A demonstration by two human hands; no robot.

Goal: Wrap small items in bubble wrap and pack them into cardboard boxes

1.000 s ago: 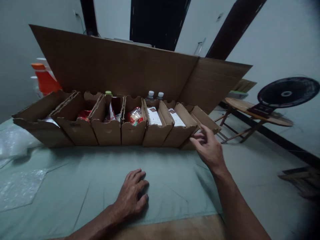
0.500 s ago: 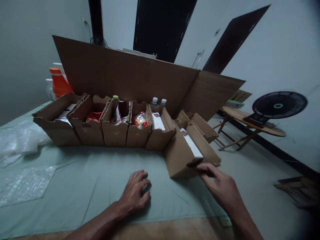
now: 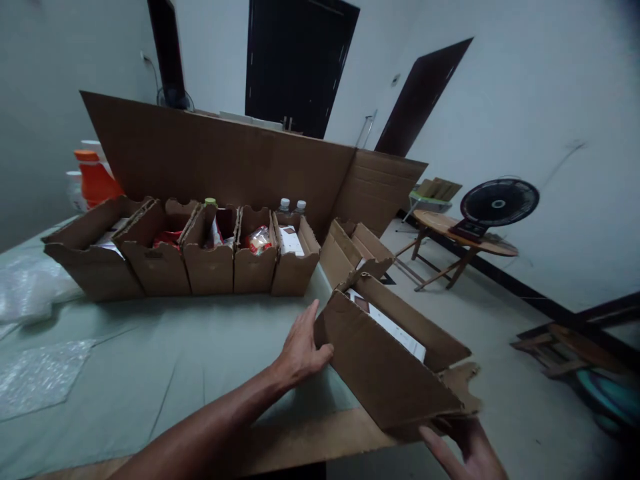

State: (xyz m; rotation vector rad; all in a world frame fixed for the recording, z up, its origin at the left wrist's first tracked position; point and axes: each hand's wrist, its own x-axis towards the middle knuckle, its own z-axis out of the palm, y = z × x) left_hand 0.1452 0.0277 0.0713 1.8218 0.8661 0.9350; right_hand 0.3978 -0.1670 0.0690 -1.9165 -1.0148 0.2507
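A brown cardboard bin [image 3: 390,363] holding a white printed box [image 3: 390,323] juts over the table's front right edge, tilted. My right hand [image 3: 467,450] grips its near end from below, some fingers hidden under the cardboard. My left hand [image 3: 303,350] is at the bin's left side with its fingers stretched out and thumb apart; its fingertips seem to touch the cardboard. Left of it stands a row of several cardboard bins, among them one with a red packet [image 3: 167,238], one with a clear and red food bag [image 3: 259,240] and one with a white box [image 3: 291,241].
More cardboard bins [image 3: 340,250] stand behind the held one. A tall cardboard panel [image 3: 225,157] rises behind the row. Bubble wrap [image 3: 45,373] lies on the green tablecloth at left, below an orange bottle [image 3: 95,180]. A fan [image 3: 497,203] sits on a wooden table at right.
The bin with the white box has come nearer and to the right, away from the row, in my right hand. My left hand has moved from the tablecloth to its side. The view has shifted right.
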